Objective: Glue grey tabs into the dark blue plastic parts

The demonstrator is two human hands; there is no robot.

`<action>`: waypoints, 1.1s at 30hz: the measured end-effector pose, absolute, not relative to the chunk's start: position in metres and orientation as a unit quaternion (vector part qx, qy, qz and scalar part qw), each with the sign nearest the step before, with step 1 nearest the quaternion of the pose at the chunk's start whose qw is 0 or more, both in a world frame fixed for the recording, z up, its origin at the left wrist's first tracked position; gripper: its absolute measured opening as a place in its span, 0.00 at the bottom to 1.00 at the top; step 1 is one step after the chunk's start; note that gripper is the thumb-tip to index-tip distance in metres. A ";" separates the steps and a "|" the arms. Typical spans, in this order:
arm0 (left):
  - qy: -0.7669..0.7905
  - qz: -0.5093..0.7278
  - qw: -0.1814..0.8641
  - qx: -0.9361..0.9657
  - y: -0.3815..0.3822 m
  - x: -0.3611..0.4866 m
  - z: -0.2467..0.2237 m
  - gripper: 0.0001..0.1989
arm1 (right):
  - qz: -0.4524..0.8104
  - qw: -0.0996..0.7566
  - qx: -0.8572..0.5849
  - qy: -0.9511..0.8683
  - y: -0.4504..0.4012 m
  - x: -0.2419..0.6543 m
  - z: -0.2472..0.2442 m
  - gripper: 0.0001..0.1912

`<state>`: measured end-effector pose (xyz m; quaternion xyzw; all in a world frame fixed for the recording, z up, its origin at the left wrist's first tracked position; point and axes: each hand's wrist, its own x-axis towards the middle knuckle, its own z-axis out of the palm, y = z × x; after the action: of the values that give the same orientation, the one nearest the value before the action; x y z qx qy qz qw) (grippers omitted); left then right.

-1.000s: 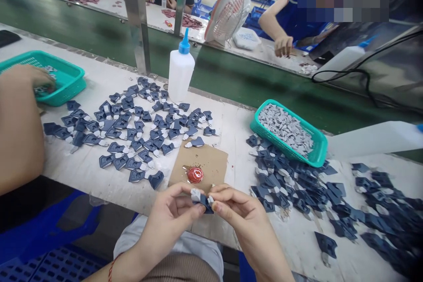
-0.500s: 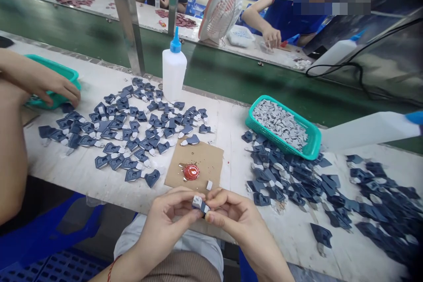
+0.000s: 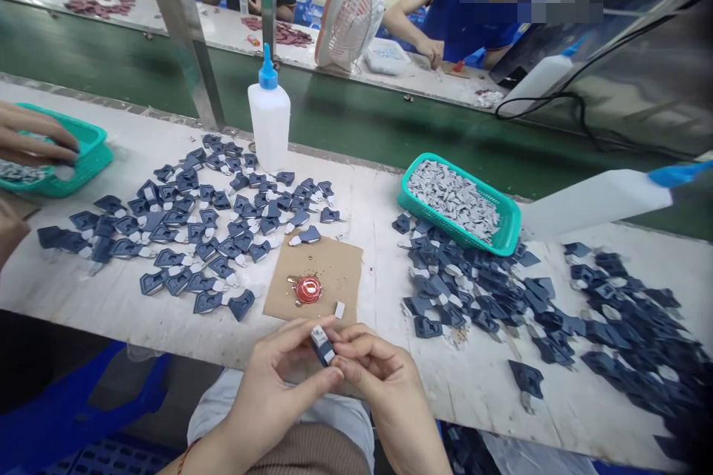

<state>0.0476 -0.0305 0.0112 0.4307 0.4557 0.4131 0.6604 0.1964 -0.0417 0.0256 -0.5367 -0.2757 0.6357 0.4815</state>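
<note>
Between the fingertips of both hands is a small dark blue and light grey plastic part (image 3: 322, 346), held above the table's front edge. My left hand (image 3: 281, 375) pinches it from the left, thumb below. My right hand (image 3: 376, 367) grips its right end with thumb and fingers. Just beyond the hands lies a brown cardboard piece (image 3: 281, 289) bearing a shiny red blob (image 3: 308, 289), a small light grey piece (image 3: 339, 309) and one blue-grey part (image 3: 306, 235). The fingers hide some of the held part.
Blue-grey parts (image 3: 189, 219) spread at left, with more heaped at right (image 3: 462, 289). A green basket (image 3: 509, 234) holds small grey pieces. White bottles with blue caps stand (image 3: 270, 126) and lean (image 3: 604, 204). A co-worker's hand (image 3: 38, 133) reaches over another green basket (image 3: 89, 171).
The held part has turned in my fingers and now points more toward me. The view has shifted slightly right. The co-worker's hand at left has moved over its basket.
</note>
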 end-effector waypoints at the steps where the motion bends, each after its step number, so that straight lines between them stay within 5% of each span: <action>1: 0.457 0.414 0.666 0.420 -0.030 0.049 0.009 0.17 | 0.638 0.479 -0.538 -0.271 -0.043 0.195 0.024 0.07; 8: 0.501 0.405 0.631 0.432 -0.032 0.033 -0.005 0.19 | 0.560 0.430 -0.579 -0.408 -0.035 0.232 0.025 0.11; 14: 0.603 0.391 0.458 0.523 -0.029 0.005 -0.011 0.16 | 0.193 0.399 -0.749 -0.494 0.006 0.313 0.049 0.12; 16: 0.628 0.381 0.381 0.561 -0.027 -0.003 -0.013 0.16 | 0.053 0.297 -0.798 -0.522 0.029 0.339 0.057 0.14; 26: 0.553 0.286 0.164 0.766 -0.013 -0.028 -0.026 0.17 | 0.022 0.027 -0.789 -0.613 0.132 0.406 0.059 0.13; 33: 0.612 0.274 0.108 0.734 -0.018 -0.016 -0.011 0.13 | -0.042 -0.068 -0.761 -0.643 0.143 0.407 0.056 0.12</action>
<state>-0.0163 -0.0180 -0.0109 0.7343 0.6116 0.2739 0.1081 0.4069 0.1433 0.0559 -0.7613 -0.6434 -0.0419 -0.0682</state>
